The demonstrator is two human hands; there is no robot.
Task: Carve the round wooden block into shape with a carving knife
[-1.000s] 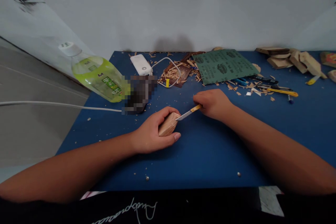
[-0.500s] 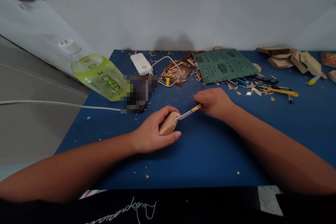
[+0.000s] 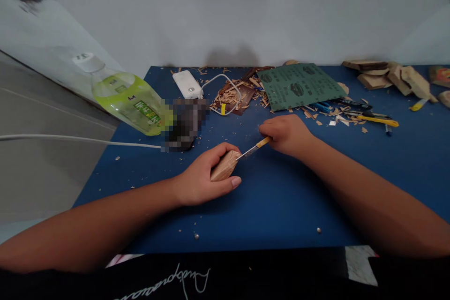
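Near the middle of the blue table, my left hand is closed around a small carved piece of wood, thumb below it and fingers above. My right hand grips a craft knife by its yellow handle, fingers curled in a fist. The knife's blade points left and down, its tip touching the right end of the wood. Most of the handle is hidden inside my right fist.
Behind my hands lie wood shavings, a green sandpaper sheet, a white power bank with a cable, and a yellow cutter. Wood blocks sit at the back right. A bottle of yellow-green liquid and a blurred dark object are left.
The blade has turned so that it now shows narrower, its tip still at the wood. Both hands keep their grips and have hardly moved.
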